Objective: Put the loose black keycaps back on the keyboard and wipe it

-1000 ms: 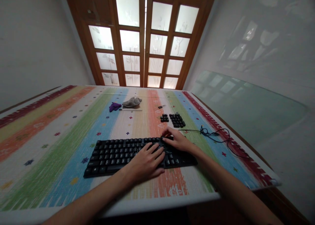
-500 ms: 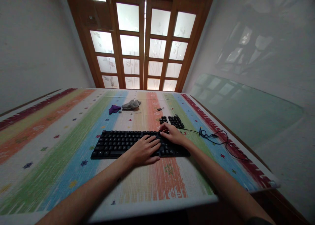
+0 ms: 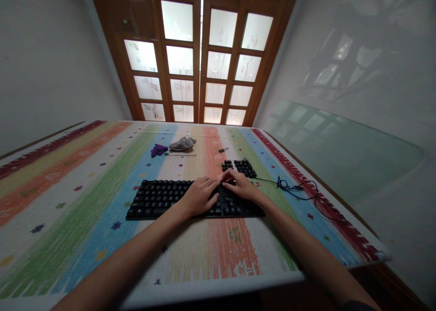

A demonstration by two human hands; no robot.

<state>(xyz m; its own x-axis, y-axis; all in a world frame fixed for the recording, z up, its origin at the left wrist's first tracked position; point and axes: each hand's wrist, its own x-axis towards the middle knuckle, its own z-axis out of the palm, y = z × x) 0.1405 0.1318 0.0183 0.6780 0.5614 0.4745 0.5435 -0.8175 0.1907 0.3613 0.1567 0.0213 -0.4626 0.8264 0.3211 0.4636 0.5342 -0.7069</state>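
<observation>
A black keyboard (image 3: 160, 199) lies across the striped mat (image 3: 85, 202) in front of me. My left hand (image 3: 199, 196) rests palm down on its middle keys, fingers stretched toward the top edge. My right hand (image 3: 240, 187) sits on the keyboard's right part. Its fingertips are drawn together at the top row, close to my left fingertips, and what they pinch is too small to make out. Two clusters of loose black keycaps (image 3: 240, 166) lie just behind the right hand.
The keyboard's black cable (image 3: 296, 188) coils to the right, near the table's edge. Farther back lie a purple cloth (image 3: 158, 150), a grey cloth (image 3: 183, 143), a thin stick (image 3: 180, 155) and a small dark tool (image 3: 223, 150). A wooden door with frosted panes (image 3: 200, 56) stands behind the table.
The keyboard sits farther from me than a second ago. My left hand has slid up toward the top row, meeting the right fingertips.
</observation>
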